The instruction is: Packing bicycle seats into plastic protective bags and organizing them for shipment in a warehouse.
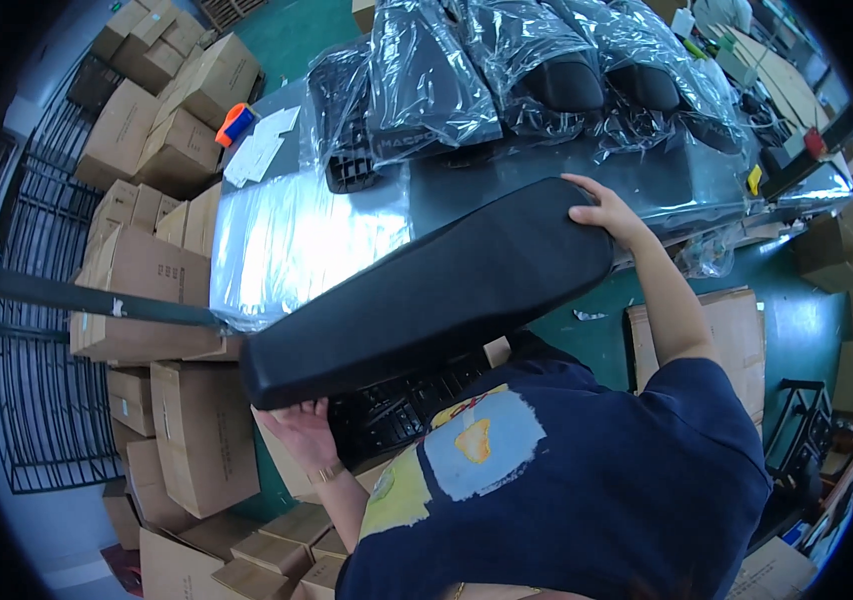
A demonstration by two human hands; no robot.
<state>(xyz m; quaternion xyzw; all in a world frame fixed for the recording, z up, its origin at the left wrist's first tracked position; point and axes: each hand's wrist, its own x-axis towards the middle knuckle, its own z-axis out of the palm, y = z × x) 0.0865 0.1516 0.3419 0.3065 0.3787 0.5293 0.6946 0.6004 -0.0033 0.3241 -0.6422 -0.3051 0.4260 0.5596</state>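
Observation:
A long black padded seat [437,290], smooth on its upper face, slants across the front of me above the table's near edge. My right hand [607,212] grips its far right end, thumb on top and fingers around the edge. At the near left end my left hand [299,430] supports it from below, its fingers partly hidden under the seat. Beneath the seat, black ribbed plastic parts [387,410] show close to my body. Several similar black seats in clear plastic bags [432,90] lie along the back of the table [537,185].
White papers [265,148] and an orange and blue tape dispenser [236,124] lie at the table's left corner. Stacked brown cartons [152,290] crowd the left side. Flattened cardboard [712,335] and a black metal frame [802,420] are on the right.

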